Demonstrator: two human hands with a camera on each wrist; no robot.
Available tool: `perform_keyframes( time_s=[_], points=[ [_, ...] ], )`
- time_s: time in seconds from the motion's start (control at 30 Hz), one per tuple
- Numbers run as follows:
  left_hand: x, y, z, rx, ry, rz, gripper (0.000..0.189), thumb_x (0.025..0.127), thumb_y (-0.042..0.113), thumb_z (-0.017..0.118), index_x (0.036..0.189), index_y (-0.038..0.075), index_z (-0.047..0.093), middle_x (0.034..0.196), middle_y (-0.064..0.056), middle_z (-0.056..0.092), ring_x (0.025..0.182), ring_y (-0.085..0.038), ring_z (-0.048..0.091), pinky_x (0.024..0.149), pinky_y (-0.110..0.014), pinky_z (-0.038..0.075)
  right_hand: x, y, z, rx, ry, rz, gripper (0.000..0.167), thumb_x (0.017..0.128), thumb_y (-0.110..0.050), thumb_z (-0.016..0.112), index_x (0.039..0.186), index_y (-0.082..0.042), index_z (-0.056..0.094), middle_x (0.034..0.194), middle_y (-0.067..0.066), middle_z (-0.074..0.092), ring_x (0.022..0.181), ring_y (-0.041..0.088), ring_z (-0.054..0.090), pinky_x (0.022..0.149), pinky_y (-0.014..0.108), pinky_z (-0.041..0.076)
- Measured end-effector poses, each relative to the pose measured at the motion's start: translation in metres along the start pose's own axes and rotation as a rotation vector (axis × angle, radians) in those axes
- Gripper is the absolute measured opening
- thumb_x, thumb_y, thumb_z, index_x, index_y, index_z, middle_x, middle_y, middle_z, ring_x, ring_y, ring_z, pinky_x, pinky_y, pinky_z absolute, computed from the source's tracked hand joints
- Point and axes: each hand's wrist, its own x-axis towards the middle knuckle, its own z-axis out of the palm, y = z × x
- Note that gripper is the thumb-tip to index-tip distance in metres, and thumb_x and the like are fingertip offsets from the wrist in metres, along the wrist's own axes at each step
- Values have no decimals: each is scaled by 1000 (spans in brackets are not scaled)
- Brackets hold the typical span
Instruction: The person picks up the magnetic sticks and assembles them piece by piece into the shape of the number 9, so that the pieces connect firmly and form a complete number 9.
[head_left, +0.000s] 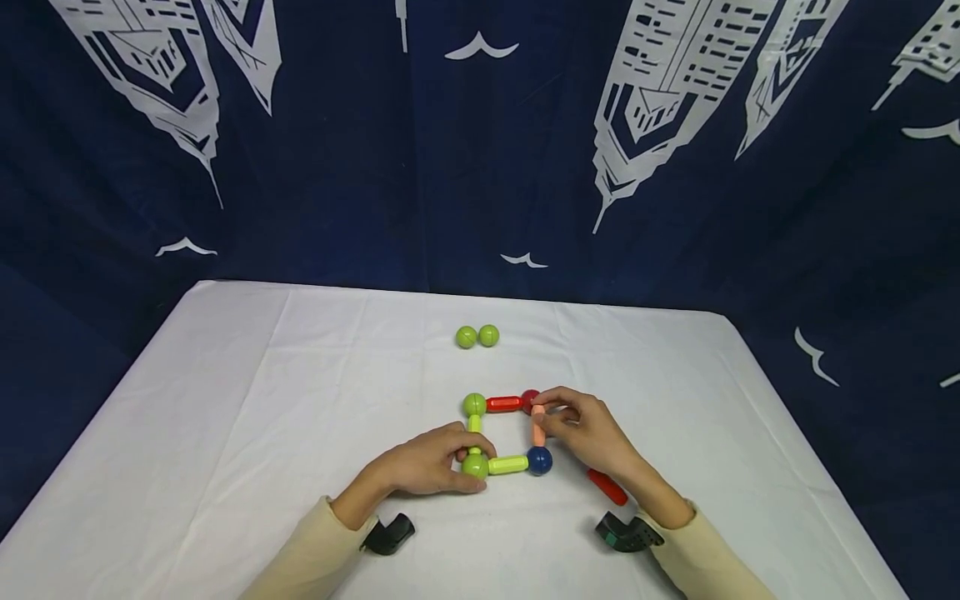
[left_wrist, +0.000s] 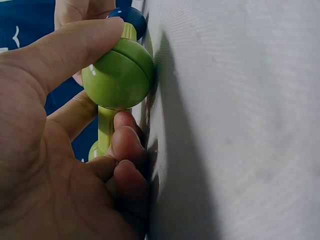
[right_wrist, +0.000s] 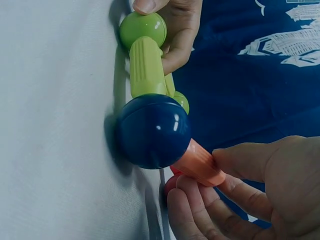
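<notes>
Balls and rods lie joined in a four-sided frame on the white cloth. My left hand (head_left: pixel 431 460) grips the near-left green ball (left_wrist: pixel 120 75), thumb on one side and fingers curled about the other. A yellow-green rod (head_left: pixel 508 464) runs from that ball to a dark blue ball (head_left: pixel 539 460). Another yellow-green rod (head_left: pixel 474 423) leads to the far-left green ball (head_left: pixel 474 405), then a red rod (head_left: pixel 503 404) to a red ball (head_left: pixel 529 400). My right hand (head_left: pixel 588 429) pinches the orange rod (right_wrist: pixel 200 165) between blue and red balls; fingers partly hide its far end.
A loose red rod (head_left: pixel 607 487) lies under the right forearm. Two green balls, one left (head_left: pixel 467 337) and one right (head_left: pixel 489 335), sit farther back on the white-covered table (head_left: pixel 300 375). Behind the table hangs a dark blue curtain (head_left: pixel 480 167) with white prints.
</notes>
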Motion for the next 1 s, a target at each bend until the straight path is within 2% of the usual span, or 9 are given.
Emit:
perform_keyframes(
  time_s=[0.2, 0.37, 0.67, 1.0],
  points=[
    [0, -1, 0, -12, 1, 4, 30, 88, 24, 78, 116, 21, 68, 94, 0, 49, 81, -13, 45, 68, -23, 35, 0, 2, 0, -7, -33, 0, 24, 93, -21, 72, 115, -11, 70, 110, 9, 71, 84, 14, 70, 72, 26, 53],
    [1, -2, 1, -11, 5, 11, 29, 88, 24, 78, 115, 22, 68, 94, 0, 49, 80, -12, 44, 67, -23, 36, 0, 4, -2, -4, -77, -25, 27, 94, -19, 71, 120, -10, 67, 106, 11, 72, 79, 15, 70, 68, 25, 54],
    [0, -2, 1, -12, 1, 7, 30, 89, 25, 77, 117, 22, 67, 96, 0, 49, 84, -15, 46, 69, -24, 36, 1, 7, -1, -32, -81, -54, 50, 95, -17, 70, 138, -8, 47, 109, 16, 73, 83, 13, 71, 72, 25, 55],
    [0, -2, 1, -13, 8, 0, 35, 91, 27, 75, 124, 23, 65, 93, 0, 48, 86, -16, 47, 69, -25, 36, 1, 7, -1, -84, -64, -60, 54, 92, -15, 72, 141, -9, 49, 113, 14, 73, 86, 15, 72, 74, 29, 54]
  ],
)
